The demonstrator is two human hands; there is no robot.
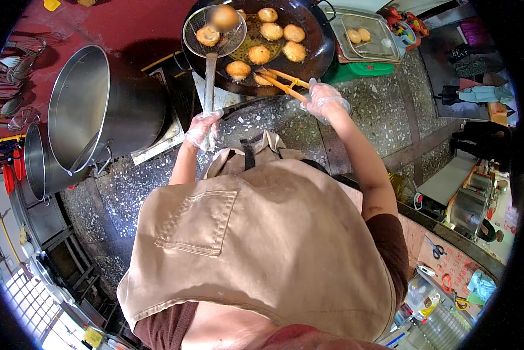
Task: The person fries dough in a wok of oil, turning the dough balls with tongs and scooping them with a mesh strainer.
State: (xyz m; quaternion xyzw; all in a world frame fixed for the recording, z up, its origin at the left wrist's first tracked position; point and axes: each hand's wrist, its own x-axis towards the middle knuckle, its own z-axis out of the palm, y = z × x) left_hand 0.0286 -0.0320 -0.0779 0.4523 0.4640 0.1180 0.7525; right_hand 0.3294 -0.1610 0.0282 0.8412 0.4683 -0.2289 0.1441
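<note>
A mesh skimmer (210, 73) holds two golden balls (208, 36), wooden tongs (289, 89) overlapping another.

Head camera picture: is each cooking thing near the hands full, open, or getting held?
Round silver mesh strainer: held in the left hand, two brown rounds inside, one blurred.
Brown wooden tongs: held in the right hand, tips in the wok.
Wide black metal wok: uncovered, with oil and golden-brown fried rounds.
Big silver metal pot: uncovered, contents unclear.
Rectangular see-through tray: holding two golden rounds.

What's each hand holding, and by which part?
Left hand: strainer, by its handle's end. Right hand: wooden tongs, by the end away from the wok.
</note>
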